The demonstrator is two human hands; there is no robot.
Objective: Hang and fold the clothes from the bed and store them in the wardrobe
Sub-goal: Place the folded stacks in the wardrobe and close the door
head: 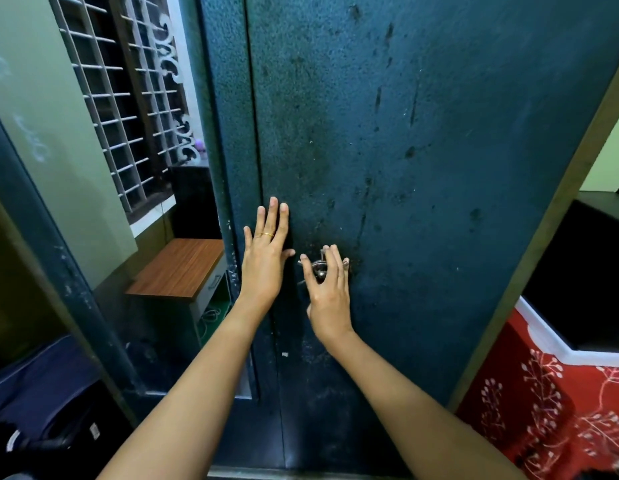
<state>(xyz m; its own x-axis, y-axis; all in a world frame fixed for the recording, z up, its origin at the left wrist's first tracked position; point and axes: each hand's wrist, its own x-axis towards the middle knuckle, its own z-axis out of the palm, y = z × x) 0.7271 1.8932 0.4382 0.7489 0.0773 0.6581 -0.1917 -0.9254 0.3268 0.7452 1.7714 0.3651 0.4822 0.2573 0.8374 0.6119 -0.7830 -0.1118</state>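
In the centre of the frame stands the dark teal metal wardrobe (pixel 422 168), filling most of the view from top to bottom, its two doors closed against each other. The left hand (pixel 266 254) lies flat on the door with fingers straight and spread, pressing over the seam between the doors; a thin ring (pixel 266 234) shows on one finger. Just beside it, to the right, the right hand (pixel 327 292) curls its fingers round the small metal handle (pixel 318 266) and grips it. At the left of the frame a wooden-topped bench (pixel 178 268) sits below a barred window (pixel 103 98). At the lower right lies a red cloth (pixel 543 393) with a white plant pattern.
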